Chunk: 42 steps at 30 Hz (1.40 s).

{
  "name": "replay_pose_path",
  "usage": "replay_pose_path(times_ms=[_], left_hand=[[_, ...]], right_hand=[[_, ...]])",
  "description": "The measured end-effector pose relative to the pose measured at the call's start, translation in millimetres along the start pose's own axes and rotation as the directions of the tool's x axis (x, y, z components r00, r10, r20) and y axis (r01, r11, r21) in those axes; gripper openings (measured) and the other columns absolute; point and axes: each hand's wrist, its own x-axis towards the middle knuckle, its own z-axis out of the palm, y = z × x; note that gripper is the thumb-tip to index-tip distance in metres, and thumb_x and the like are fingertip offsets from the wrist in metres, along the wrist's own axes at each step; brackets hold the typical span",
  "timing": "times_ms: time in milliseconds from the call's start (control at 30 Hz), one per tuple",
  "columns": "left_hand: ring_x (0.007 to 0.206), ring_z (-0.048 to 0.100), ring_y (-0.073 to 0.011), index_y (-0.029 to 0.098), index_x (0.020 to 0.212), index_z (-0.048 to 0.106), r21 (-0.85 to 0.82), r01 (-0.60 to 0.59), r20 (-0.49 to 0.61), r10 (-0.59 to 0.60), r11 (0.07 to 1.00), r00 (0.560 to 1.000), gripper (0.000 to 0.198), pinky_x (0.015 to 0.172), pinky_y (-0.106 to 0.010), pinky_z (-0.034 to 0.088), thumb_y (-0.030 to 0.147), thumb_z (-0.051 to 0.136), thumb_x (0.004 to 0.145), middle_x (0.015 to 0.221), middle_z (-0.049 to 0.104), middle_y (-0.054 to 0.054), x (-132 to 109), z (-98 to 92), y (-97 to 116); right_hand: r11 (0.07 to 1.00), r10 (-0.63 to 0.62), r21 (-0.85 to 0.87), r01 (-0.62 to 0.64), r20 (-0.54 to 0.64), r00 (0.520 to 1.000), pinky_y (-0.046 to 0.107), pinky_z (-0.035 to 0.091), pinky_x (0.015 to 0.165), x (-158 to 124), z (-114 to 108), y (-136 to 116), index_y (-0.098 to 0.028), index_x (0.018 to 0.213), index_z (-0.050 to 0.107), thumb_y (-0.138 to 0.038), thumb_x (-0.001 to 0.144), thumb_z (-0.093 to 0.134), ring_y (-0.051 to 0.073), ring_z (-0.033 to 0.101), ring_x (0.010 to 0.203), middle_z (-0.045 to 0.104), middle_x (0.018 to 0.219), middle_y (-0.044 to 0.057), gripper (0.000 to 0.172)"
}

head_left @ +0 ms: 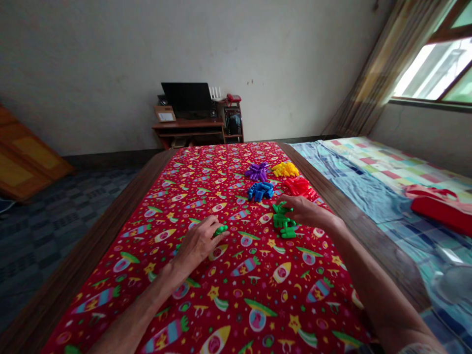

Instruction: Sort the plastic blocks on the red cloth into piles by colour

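My left hand [202, 241] is closed around a small green plastic piece [221, 230] with a bumpy edge, just above the red patterned cloth. My right hand [303, 211] is at the top of a pile of green plastic pieces [283, 223]. Its thumb and fingers are curled round one green piece, partly hidden by the hand. Just behind the right hand lie piles of red pieces [299, 187] and blue pieces [260, 191]. Farther back are purple pieces [257, 171] and yellow pieces [285, 169]. The exact shape of the pieces is too small to make out.
The cloth [243, 300] covers a long table with bare brown wooden edges [121, 206]. A bed [372, 182] with a red item [442, 214] runs along the right side. Beyond the far end stands a desk [188, 125] with a monitor [186, 100].
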Motion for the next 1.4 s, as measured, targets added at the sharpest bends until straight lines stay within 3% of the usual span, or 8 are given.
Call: replay_pose_path(times_ms=[133,367,500,667,867,1033,1167,1400], left_hand=[[0.080,0.063,-0.0190,0.019,0.088,0.064,-0.047,0.063,-0.036,-0.064,0.997,0.997,0.021,0.074,-0.030,0.051,0.036,0.052,0.091,0.087,0.061,-0.004,0.6,9.1,-4.5],[0.086,0.065,-0.0211,0.023,0.100,0.065,-0.247,0.196,-0.015,-0.206,0.949,0.978,0.023,0.079,-0.032,0.053,0.030,0.065,0.079,0.096,0.068,-0.004,5.3,11.9,-4.0],[0.077,0.066,-0.0187,0.022,0.107,0.061,-0.457,0.308,0.099,-0.297,0.834,0.950,0.036,0.067,-0.029,0.054,0.035,0.068,0.074,0.088,0.068,-0.002,5.3,15.4,10.6],[0.078,0.068,-0.0182,0.020,0.111,0.054,-0.633,0.317,0.174,-0.270,0.706,0.947,0.042,0.068,-0.029,0.056,0.035,0.067,0.074,0.090,0.068,-0.004,4.4,16.7,35.0],[0.109,0.061,-0.0269,0.024,0.109,0.063,-0.147,0.155,0.087,-0.143,0.977,0.986,0.037,0.097,-0.040,0.047,0.035,0.065,0.074,0.114,0.066,-0.008,-4.8,-17.9,-15.3],[0.103,0.064,-0.0312,0.023,0.106,0.065,0.180,0.316,0.224,-0.352,0.931,0.909,0.043,0.093,-0.043,0.048,0.039,0.069,0.067,0.106,0.069,-0.010,-33.8,-31.8,-77.6],[0.107,0.063,-0.0325,0.023,0.105,0.066,0.193,0.339,0.347,-0.388,0.921,0.854,0.045,0.093,-0.043,0.047,0.029,0.071,0.061,0.110,0.069,-0.011,-42.5,-20.6,-83.6],[0.107,0.062,-0.0288,0.020,0.110,0.065,-0.069,0.285,0.275,-0.256,0.956,0.927,0.043,0.096,-0.042,0.046,0.040,0.061,0.073,0.114,0.068,-0.012,-7.3,-23.5,-38.3]], right_hand=[[0.984,0.075,-0.173,-0.051,0.133,0.988,0.022,0.042,0.061,-6.6,-11.1,7.1,-0.016,0.094,0.067,-0.009,0.077,0.059,0.014,0.058,0.071,0.067,0.081,0.004,0.020],[0.957,-0.021,-0.290,-0.004,-0.083,0.996,0.024,0.043,0.063,-13.3,-12.2,6.9,-0.018,0.092,0.068,-0.012,0.082,0.057,0.015,0.059,0.071,0.068,0.080,0.006,0.016],[0.978,-0.168,-0.162,0.130,-0.246,0.955,0.023,0.038,0.061,-8.4,17.1,-22.1,-0.016,0.109,0.063,-0.022,0.092,0.050,0.012,0.056,0.064,0.065,0.073,0.004,0.023],[0.928,-0.371,-0.061,0.368,-0.075,0.925,0.022,0.031,0.058,7.3,66.4,-63.2,-0.016,0.106,0.063,-0.023,0.094,0.050,0.009,0.054,0.062,0.066,0.078,0.004,0.019],[0.952,-0.018,-0.305,-0.023,-0.133,0.991,0.024,0.028,0.056,7.7,19.5,-39.7,-0.016,0.090,0.067,-0.023,0.092,0.049,0.011,0.054,0.062,0.066,0.076,0.006,0.020],[0.724,0.399,-0.536,-0.435,-0.189,0.897,0.024,0.031,0.056,-11.0,-27.0,4.6,-0.017,0.081,0.071,-0.021,0.087,0.052,0.016,0.060,0.069,0.067,0.079,0.009,0.020],[0.766,0.410,-0.537,-0.353,-0.015,0.912,0.024,0.034,0.055,-13.5,-22.6,15.5,-0.014,0.076,0.070,-0.019,0.085,0.056,0.016,0.060,0.067,0.068,0.079,0.010,0.018],[0.776,0.359,-0.546,-0.317,-0.031,0.933,0.026,0.034,0.056,-5.8,-19.2,-2.5,-0.012,0.077,0.069,-0.019,0.092,0.046,0.017,0.059,0.065,0.066,0.078,0.013,0.029]])
